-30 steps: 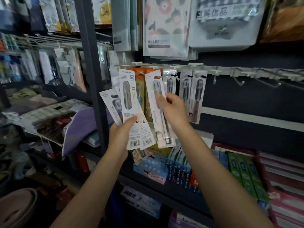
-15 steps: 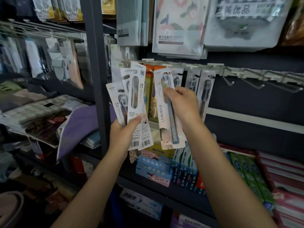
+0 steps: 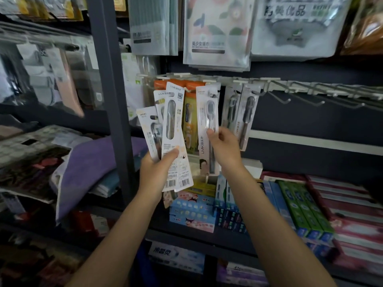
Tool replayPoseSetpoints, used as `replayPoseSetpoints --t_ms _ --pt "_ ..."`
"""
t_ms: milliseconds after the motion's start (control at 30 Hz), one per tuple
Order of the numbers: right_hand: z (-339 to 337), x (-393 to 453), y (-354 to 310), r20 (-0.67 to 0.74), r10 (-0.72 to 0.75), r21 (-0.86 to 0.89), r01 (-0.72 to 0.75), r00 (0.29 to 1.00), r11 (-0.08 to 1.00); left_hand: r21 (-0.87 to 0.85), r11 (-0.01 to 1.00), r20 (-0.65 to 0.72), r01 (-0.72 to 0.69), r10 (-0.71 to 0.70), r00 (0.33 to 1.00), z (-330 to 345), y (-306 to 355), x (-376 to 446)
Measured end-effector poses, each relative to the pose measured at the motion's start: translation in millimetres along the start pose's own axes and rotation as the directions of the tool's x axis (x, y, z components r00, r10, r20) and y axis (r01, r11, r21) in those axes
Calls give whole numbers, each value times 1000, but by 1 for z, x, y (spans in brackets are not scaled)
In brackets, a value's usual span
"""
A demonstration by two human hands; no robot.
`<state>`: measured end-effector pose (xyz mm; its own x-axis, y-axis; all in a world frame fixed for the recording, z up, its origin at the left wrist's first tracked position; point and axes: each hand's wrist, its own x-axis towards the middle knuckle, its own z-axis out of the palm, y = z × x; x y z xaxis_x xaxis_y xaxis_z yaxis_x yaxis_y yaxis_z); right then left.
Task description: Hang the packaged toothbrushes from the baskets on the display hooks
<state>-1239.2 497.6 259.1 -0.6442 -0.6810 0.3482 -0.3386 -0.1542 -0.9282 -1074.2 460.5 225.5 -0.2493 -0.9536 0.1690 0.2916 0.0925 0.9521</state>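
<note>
My left hand (image 3: 157, 168) grips a fanned bunch of white packaged toothbrushes (image 3: 171, 131), thumb across their fronts, barcodes at the bottom. My right hand (image 3: 224, 146) pinches a single white toothbrush pack (image 3: 205, 112) upright, its top edge level with the hook rail (image 3: 275, 84) and close to a hook tip there. Two grey toothbrush packs (image 3: 246, 112) hang on hooks just right of it, and orange packs (image 3: 190, 121) hang behind. Bare metal hooks (image 3: 306, 98) stick out along the rail to the right.
A dark upright post (image 3: 112, 96) stands just left of my left hand. Large bagged goods (image 3: 215, 32) hang above the rail. Toothpaste boxes (image 3: 298, 206) fill the shelf below, and folded towels (image 3: 89, 162) lie on the left shelf.
My right hand has raised its single pack from chest height up to the hook rail. My left hand with the bunch also rose slightly, and the view shifted closer.
</note>
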Motion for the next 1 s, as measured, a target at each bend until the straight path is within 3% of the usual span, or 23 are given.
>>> replayPoseSetpoints --t_ms 267,567,900,1000 --pt "19 17 3 -98 33 6 -33 995 999 -43 999 21 11 -11 1000 6 -9 6" --pt "26 55 9 -150 199 -15 -204 968 979 -92 985 50 143 -139 989 10 -11 16" --pt "8 17 49 -108 381 -5 -384 918 923 -104 975 111 198 -187 976 -1 -22 4" --pt "7 1 56 -163 379 -6 -385 911 923 -116 966 127 230 -215 968 -7 -23 -1"
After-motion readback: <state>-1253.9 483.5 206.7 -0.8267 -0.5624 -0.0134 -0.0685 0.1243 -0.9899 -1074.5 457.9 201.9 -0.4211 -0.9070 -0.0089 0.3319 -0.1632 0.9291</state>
